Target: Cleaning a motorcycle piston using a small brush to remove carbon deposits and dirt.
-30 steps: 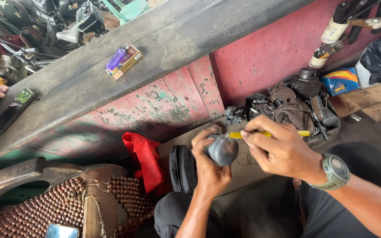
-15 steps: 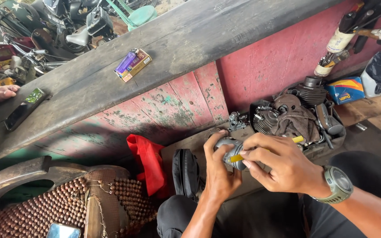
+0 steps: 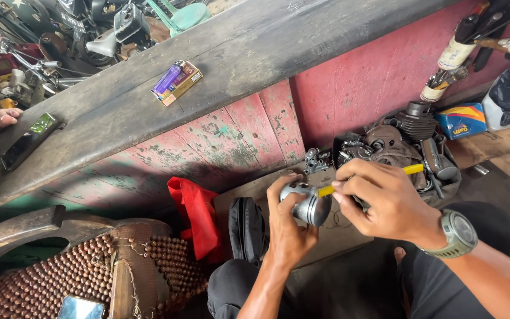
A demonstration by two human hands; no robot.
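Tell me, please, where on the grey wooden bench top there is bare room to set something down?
The grey wooden bench top is bare to the right of the purple lighter on its yellow pack, and between that pack and the black phone at the left. Crowded: the heap of dark engine parts on the floor.

Bare forearms, no sleeves; olive-grey round wristwatch point(image 3: 458, 233) on the right wrist, lower right; dark trousers point(image 3: 231, 289) at bottom
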